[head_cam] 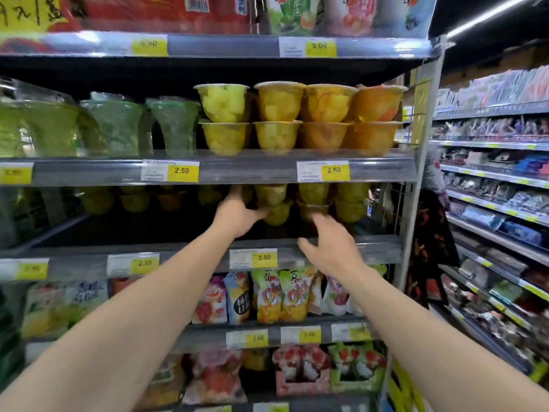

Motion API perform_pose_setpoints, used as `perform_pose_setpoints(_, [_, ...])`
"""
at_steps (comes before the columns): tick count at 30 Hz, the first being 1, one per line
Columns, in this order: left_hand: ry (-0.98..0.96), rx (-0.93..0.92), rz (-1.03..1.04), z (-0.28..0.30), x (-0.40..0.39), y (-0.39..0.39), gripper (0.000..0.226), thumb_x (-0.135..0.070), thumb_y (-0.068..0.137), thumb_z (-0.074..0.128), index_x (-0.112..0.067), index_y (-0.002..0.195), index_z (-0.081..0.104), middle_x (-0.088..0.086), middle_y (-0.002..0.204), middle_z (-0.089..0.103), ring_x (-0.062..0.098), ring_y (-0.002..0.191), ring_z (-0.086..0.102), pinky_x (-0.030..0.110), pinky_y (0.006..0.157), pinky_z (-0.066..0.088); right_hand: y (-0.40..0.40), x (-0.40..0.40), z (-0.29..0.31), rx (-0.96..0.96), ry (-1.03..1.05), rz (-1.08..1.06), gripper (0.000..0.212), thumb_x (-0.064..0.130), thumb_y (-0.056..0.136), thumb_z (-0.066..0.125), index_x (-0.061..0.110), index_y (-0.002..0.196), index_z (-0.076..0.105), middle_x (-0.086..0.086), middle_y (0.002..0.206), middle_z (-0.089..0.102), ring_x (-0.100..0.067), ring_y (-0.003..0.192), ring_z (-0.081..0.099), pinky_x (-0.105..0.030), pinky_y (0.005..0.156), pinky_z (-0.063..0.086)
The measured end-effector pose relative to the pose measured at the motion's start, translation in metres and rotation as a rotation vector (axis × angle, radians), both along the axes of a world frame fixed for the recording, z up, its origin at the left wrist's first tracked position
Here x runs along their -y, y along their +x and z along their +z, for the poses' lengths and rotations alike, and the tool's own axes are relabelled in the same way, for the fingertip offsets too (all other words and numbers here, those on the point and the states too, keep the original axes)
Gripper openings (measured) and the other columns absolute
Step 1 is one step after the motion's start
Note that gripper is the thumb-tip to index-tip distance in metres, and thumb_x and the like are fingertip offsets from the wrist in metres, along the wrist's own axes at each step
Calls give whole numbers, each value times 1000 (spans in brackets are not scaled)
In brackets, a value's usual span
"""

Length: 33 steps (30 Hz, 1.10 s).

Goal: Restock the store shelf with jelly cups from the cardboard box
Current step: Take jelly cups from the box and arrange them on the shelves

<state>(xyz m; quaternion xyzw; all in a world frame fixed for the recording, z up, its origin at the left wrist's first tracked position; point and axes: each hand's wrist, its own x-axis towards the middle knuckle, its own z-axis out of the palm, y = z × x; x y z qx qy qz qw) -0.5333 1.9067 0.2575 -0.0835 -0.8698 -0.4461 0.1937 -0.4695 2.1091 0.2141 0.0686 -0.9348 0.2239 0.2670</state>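
Yellow-green jelly cups [350, 200] stand stacked two high at the back of the dim middle shelf [356, 248]. My left hand [237, 214] reaches into that shelf, its fingers and thumb curled round a jelly cup [274, 203] in the stack. Just in front of the shelf edge, my right hand [331, 242] is blurred, its fingers loosely spread and holding nothing, right below another cup [313, 210]. The cardboard box is out of view.
The shelf above carries stacked yellow and orange fruit cups [279, 120] and green packs [116, 126]. Below hang colourful jelly pouches [267, 295]. A person in dark patterned clothes [430, 239] stands in the aisle to the right, beside another shelving run [499, 179].
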Motion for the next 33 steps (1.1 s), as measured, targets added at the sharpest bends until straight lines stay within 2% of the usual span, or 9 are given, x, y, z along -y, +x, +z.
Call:
perform_pose_setpoints(3, [28,-9,15,-5,10,35,89,-34,82,78,-24,154,27,6,145,50,26,131,49,27,96,42,20,6,-5,25,-20,47,63,39,94,58,20,149,35,-3,150,42,-25,134,42,-39,105,41])
perform_pose_setpoints(6, [53,-2,16,-18,19,74,89,-33,86,75,-26,157,22,3,148,49,20,128,52,27,97,42,40,15,-11,43,-53,75,64,39,94,59,22,151,34,-1,152,40,-23,136,40,-39,107,40])
perform_pose_setpoints(9, [91,39,-20,-40,31,114,86,-32,87,74,-30,157,24,-1,150,47,16,120,58,30,89,51,64,26,-23,61,-60,99,64,38,93,59,21,150,35,0,152,41,-22,137,40,-38,108,39])
perform_pose_setpoints(12, [104,97,-43,-69,44,156,83,-34,87,75,-32,155,28,-2,150,47,17,124,56,40,97,53,94,41,-41,85,-62,123,64,38,93,61,21,149,36,-1,151,42,-21,138,40,-39,109,39])
perform_pose_setpoints(14, [95,126,-35,-91,51,186,81,-36,86,75,-32,154,30,-2,148,49,16,126,55,39,103,49,117,51,-59,116,-48,140,65,38,93,60,20,150,35,-1,152,41,-21,139,38,-38,112,36])
perform_pose_setpoints(19, [119,276,-44,-153,69,268,78,-36,89,72,-35,154,28,-7,151,44,15,126,54,32,94,51,183,71,-115,304,-25,180,73,42,93,60,23,154,25,2,157,32,-20,143,32,-39,113,35])
perform_pose_setpoints(26, [101,507,-4,-254,93,350,80,-38,87,74,-36,154,30,-9,153,42,16,132,50,35,100,51,257,84,-206,567,37,240,75,44,94,60,28,155,21,6,159,27,-18,143,31,-35,107,38])
perform_pose_setpoints(30, [86,633,3,-314,97,380,80,-35,87,74,-33,154,30,-7,154,42,19,134,48,40,105,48,282,82,-267,735,101,272,77,47,93,60,26,156,20,4,159,28,-20,143,32,-36,110,39])
perform_pose_setpoints(33, [50,708,27,-359,97,392,80,-34,85,76,-31,152,34,-5,150,47,17,132,50,31,101,47,293,75,-313,817,143,290,76,47,93,59,25,155,22,2,156,32,-22,139,36,-36,107,41])
